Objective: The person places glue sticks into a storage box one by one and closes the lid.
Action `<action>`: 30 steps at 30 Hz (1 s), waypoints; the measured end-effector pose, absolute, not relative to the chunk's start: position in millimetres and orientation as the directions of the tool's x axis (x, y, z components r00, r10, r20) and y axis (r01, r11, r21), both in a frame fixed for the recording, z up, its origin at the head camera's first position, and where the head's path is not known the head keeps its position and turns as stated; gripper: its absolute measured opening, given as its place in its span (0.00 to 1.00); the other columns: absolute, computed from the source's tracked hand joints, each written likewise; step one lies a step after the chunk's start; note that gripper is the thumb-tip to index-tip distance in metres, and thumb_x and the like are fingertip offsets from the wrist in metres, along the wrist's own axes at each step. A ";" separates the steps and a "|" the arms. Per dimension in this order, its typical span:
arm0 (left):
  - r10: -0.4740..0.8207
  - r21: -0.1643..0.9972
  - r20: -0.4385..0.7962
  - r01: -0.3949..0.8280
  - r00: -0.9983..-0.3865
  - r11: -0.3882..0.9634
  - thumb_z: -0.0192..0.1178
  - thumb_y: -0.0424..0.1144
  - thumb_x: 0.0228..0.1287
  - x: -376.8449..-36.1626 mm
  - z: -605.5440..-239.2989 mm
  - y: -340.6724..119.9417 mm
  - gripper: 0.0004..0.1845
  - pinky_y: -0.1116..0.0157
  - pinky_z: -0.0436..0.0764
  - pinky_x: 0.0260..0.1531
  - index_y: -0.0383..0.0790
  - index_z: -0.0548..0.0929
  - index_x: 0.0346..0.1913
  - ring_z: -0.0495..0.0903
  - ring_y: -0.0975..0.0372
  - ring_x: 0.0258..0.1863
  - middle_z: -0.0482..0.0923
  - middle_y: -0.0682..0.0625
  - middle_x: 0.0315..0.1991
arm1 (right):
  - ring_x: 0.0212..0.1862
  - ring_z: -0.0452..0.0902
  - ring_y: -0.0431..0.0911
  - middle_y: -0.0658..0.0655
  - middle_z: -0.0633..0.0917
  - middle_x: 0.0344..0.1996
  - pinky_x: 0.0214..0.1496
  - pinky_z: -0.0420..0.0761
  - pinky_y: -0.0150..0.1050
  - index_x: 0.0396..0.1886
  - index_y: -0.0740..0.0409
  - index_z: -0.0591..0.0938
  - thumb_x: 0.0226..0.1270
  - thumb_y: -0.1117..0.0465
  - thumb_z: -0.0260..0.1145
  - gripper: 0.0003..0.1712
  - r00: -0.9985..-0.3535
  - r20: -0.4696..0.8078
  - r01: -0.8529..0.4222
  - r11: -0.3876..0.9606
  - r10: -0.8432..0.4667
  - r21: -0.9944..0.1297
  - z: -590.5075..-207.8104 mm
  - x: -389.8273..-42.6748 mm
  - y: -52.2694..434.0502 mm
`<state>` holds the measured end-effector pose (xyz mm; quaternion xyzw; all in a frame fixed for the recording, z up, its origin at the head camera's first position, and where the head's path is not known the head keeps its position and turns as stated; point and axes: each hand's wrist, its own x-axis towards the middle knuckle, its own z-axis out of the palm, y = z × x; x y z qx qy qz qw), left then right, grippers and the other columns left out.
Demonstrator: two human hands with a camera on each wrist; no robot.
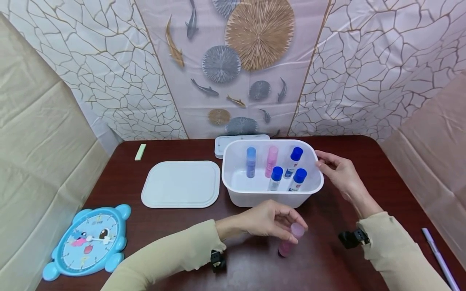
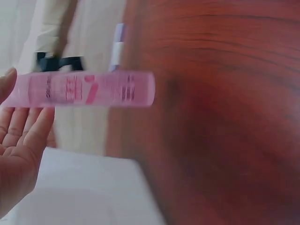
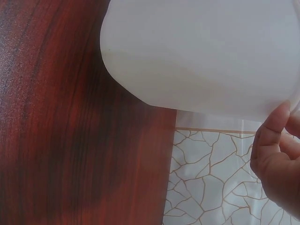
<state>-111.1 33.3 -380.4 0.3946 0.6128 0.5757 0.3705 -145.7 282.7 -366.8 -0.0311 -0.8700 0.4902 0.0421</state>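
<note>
Between the thumb and fingers of my left hand (image 1: 263, 220) is a pink glue stick (image 1: 286, 247), held tilted over the table in front of the bin. In the left wrist view the glue stick (image 2: 89, 89) shows a see-through pink body with printing. My right hand (image 1: 342, 173) pinches the right rim of the white plastic bin (image 1: 251, 199); the right wrist view shows thumb and fingers at that edge. Inside the bin stand a light blue glue stick (image 1: 251, 162), another pink one (image 1: 271, 161) and 3 white ones with dark blue caps (image 1: 277, 173).
Left of the bin lies a flat white lid (image 1: 181, 184). A blue cartoon clock (image 1: 90, 239) is at the front left, a pale green strip (image 1: 140, 152) at the back left. A pale flat case (image 1: 222, 142) sits behind the bin. A lilac pen (image 1: 441, 258) lies at the right edge.
</note>
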 end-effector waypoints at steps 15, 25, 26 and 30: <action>0.716 0.976 0.214 0.168 -0.665 -0.136 0.60 0.21 0.57 -186.9 -263.4 -29.4 0.20 0.64 0.82 0.44 0.25 0.75 0.54 0.81 0.61 0.41 0.82 0.41 0.48 | 0.37 0.69 0.31 0.47 0.76 0.37 0.38 0.77 0.18 0.64 0.67 0.70 0.69 0.59 0.59 0.27 -0.995 0.045 0.009 0.520 0.091 -0.854 -364.5 -147.3 285.5; 0.748 0.975 0.036 0.189 -0.663 0.120 0.63 0.23 0.55 -228.6 -328.1 -35.2 0.19 0.67 0.80 0.45 0.27 0.77 0.52 0.81 0.64 0.42 0.80 0.38 0.49 | 0.37 0.69 0.31 0.46 0.77 0.36 0.38 0.76 0.17 0.63 0.66 0.71 0.68 0.57 0.60 0.28 -0.994 0.039 0.018 0.511 0.101 -0.859 -368.4 -146.8 283.2; 0.760 0.972 0.021 0.192 -0.650 0.137 0.63 0.23 0.55 -230.7 -331.8 -35.2 0.19 0.67 0.80 0.46 0.27 0.77 0.52 0.81 0.63 0.43 0.80 0.37 0.49 | 0.37 0.69 0.31 0.45 0.77 0.36 0.38 0.76 0.17 0.63 0.66 0.71 0.68 0.57 0.60 0.27 -0.994 0.036 0.022 0.516 0.103 -0.856 -368.4 -146.6 282.9; 0.806 0.954 -0.010 0.237 -0.591 0.185 0.65 0.25 0.55 -237.1 -340.2 -32.4 0.18 0.65 0.81 0.48 0.29 0.79 0.50 0.80 0.62 0.43 0.80 0.40 0.49 | 0.37 0.69 0.31 0.45 0.76 0.36 0.38 0.76 0.18 0.63 0.66 0.71 0.69 0.59 0.59 0.26 -0.994 0.042 0.020 0.527 0.105 -0.850 -367.6 -146.1 281.9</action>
